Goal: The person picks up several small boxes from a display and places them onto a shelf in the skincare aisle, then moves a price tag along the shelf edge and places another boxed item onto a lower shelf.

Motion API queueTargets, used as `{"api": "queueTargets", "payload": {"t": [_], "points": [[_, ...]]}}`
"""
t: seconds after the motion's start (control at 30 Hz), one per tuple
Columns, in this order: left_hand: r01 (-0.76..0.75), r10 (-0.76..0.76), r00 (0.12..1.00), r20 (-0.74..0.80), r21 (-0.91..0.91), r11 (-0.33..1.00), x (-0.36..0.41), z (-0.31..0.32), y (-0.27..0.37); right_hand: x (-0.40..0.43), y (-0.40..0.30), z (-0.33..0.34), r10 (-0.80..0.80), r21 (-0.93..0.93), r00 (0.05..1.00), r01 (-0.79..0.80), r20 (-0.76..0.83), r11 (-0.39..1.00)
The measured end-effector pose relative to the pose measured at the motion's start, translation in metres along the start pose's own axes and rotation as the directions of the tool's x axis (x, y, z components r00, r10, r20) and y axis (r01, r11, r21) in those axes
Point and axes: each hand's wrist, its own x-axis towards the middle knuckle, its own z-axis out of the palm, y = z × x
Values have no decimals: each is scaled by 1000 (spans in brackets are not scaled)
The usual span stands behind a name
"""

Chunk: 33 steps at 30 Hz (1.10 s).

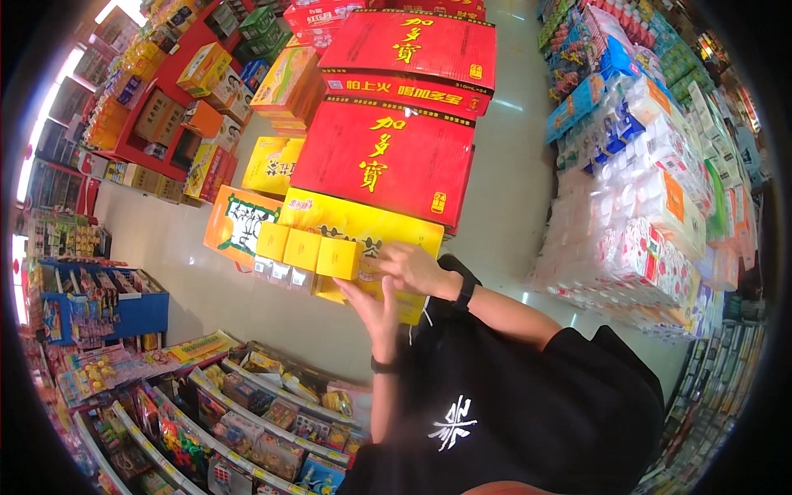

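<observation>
Three small yellow cartons (339, 258) stand in a row along the edge of a large yellow box (402, 306), above small pale packages (301, 278) with labels. Just below the right-hand carton, my left hand (371, 312) has its palm turned up, thumb raised and apart, fingertips at the carton's lower edge. My right hand (411, 267) reaches over the large yellow box, fingers bent and spread, fingertips beside the same carton's right side. Whether they touch it is unclear. Behind lies a red drink case (387, 158). Each wrist wears a black band.
Another red case (411, 46) stands farther back. An orange box (223, 226) sits left of the cartons. Shelves of small packaged goods (278, 414) curve across the lower left. Wrapped paper packs (637, 247) are stacked at right, across a tiled aisle (513, 154).
</observation>
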Motion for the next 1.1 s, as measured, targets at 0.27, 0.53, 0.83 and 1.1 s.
{"api": "queueTargets", "payload": {"t": [0.27, 0.53, 0.83, 1.1], "points": [[8, -7, 1000, 20, -49, 999, 0, 1, 1, 1, 0, -2, 8, -9, 1000, -8, 6, 1000], [-30, 30, 1000, 5, -29, 999, 1, 0, 0, 0, 1, 1, 17, 36, 1000, -16, -10, 999], [-12, 12, 1000, 18, -20, 1000, 0, 1, -1, 0, 2, 1, 1, 13, 1000, -1, -7, 1000], [33, -32, 999, 9, -81, 996, 4, 1, 6, 9, 3, -15, 206, 408, 972, -235, 113, 882]]}}
